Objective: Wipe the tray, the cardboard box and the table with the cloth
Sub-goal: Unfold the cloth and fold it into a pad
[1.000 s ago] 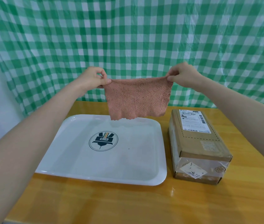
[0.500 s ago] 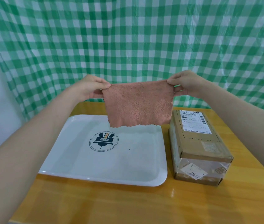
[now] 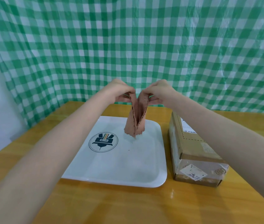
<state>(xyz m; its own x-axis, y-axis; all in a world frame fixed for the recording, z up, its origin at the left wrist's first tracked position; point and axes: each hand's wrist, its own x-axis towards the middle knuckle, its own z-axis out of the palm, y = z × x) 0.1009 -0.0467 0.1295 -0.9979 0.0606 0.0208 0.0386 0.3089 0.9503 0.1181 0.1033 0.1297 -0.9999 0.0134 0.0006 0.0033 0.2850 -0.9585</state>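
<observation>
- Pinkish-brown terry cloth (image 3: 137, 117) hangs in the air over the far half of the tray (image 3: 144, 167), doubled into a narrow V with its scalloped hem pointing down; I cannot tell whether the hem touches the tray.
- The left hand (image 3: 119, 90) pinches one top corner, its grip closed on the fabric.
- The right hand (image 3: 158, 90) pinches the other top corner the same way, and the two hands sit just beside each other.
- The white tray lies flat on the yellow wooden desk (image 3: 128, 204), with a dark round emblem (image 3: 103, 142) left of its middle.
- The cardboard box (image 3: 192, 143) lies just right of the tray, a thin strip of desk between them, with a white sticker (image 3: 193, 172) on its near end.
- The right forearm partly hides the box top.
- A green-and-white checked sheet (image 3: 128, 38) hangs behind the desk.
</observation>
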